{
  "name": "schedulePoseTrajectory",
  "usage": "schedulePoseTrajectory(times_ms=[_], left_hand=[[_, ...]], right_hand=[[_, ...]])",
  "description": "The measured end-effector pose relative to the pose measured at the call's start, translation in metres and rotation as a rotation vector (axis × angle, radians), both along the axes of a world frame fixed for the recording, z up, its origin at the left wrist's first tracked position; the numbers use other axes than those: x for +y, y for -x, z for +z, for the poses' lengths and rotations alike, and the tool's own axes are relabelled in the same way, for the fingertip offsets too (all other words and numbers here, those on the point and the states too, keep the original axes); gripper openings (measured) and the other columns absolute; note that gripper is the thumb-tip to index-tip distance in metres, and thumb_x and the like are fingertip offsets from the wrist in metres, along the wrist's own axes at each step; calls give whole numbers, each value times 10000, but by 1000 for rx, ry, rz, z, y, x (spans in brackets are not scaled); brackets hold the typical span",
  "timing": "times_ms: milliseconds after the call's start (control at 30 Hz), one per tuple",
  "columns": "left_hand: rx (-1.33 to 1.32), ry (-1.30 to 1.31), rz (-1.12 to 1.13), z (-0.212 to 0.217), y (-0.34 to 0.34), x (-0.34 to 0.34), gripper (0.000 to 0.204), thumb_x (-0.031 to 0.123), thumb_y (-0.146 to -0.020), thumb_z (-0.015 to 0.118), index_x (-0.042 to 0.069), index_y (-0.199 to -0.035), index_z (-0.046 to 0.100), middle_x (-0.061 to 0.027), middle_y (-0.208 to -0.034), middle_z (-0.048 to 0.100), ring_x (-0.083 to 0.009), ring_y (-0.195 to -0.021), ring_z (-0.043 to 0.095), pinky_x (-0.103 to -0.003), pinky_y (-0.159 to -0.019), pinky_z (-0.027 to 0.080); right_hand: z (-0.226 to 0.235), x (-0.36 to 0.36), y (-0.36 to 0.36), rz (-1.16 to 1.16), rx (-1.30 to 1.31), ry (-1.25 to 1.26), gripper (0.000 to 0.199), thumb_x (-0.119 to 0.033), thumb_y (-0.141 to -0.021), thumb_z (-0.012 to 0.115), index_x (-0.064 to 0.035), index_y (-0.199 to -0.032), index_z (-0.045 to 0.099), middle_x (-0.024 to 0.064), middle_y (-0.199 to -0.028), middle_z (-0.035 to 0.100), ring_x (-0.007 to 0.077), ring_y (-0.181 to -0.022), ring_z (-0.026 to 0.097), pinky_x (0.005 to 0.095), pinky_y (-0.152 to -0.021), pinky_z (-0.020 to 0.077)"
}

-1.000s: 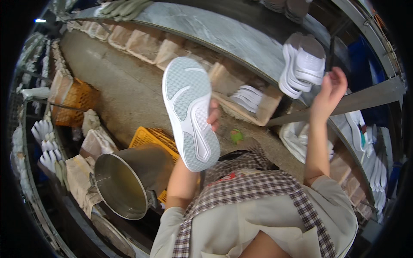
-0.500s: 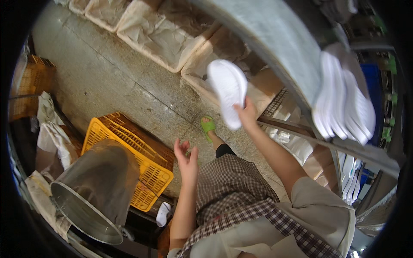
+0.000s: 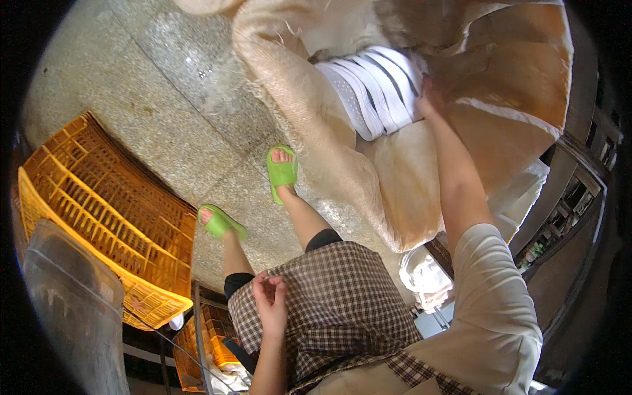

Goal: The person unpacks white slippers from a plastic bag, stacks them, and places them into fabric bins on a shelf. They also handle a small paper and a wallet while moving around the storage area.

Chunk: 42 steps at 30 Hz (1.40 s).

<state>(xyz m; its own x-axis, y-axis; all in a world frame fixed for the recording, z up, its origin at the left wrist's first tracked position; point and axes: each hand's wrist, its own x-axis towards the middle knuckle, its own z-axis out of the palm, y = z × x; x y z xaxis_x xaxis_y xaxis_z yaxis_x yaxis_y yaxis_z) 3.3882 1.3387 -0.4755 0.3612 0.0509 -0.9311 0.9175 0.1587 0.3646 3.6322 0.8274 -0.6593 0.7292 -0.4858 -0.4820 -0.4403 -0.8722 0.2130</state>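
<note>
Inside a cloth-lined bin (image 3: 309,131), a row of white shoe soles (image 3: 375,92) stands packed on edge, one face showing small dots. At the right end of that row, my right hand (image 3: 428,102) is closed against the last soles. Its fingertips are partly hidden behind them. My left hand (image 3: 270,296) hangs over my checked apron (image 3: 336,289), fingers loosely curled and apart from the thumb, with nothing visible in it.
To the left stands a yellow plastic crate (image 3: 105,210), with a grey rounded container (image 3: 72,303) in front of it. A smaller orange crate (image 3: 220,336) sits low beside my left forearm. My feet in green slippers (image 3: 283,172) are on the speckled floor (image 3: 197,85).
My right hand has brought the white sole from the open air down into the lined bin. I have moved closer to the bin. My left hand has lowered and its fingers have curled more.
</note>
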Motion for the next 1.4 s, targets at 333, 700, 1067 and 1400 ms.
schedulePoseTrajectory(times_ms=[333, 700, 1067, 1400], left_hand=[[141, 119, 82, -16, 2, -19, 291, 25, -891, 524, 22, -1162, 417, -50, -922, 564, -123, -861, 537, -271, -794, 464], [-154, 49, 82, 58, -14, 41, 271, 40, -897, 515, 14, -1148, 416, -43, -937, 538, -116, -841, 533, -258, -799, 460], [-769, 143, -291, 266, -154, 21, 324, 31, -879, 516, 9, -1186, 416, -72, -957, 528, -132, -833, 521, -276, -780, 462], [-1098, 480, -742, 421, -181, -147, 454, 184, -885, 561, 32, -1270, 376, -143, -1238, 424, -211, -1029, 527, -309, -748, 483]], right_hand=[[-22, 28, 3, -38, 348, -54, 955, -178, -614, 717, 4, -1373, 166, 260, -1374, 288, 350, -1296, 291, 387, -1065, 252], [119, 170, -6, -207, -636, -158, 545, -52, -709, 635, -46, -1222, 453, 203, -1198, 484, 333, -1122, 468, 389, -962, 383], [585, 330, 142, 462, -1513, -231, 347, -70, -644, 615, -85, -988, 572, 125, -1147, 481, 297, -1072, 446, 430, -951, 310], [712, 211, 168, -1015, -1606, -1046, 950, -678, -759, 503, -195, -1451, 65, 112, -1504, 43, 365, -1360, 56, 599, -1026, 81]])
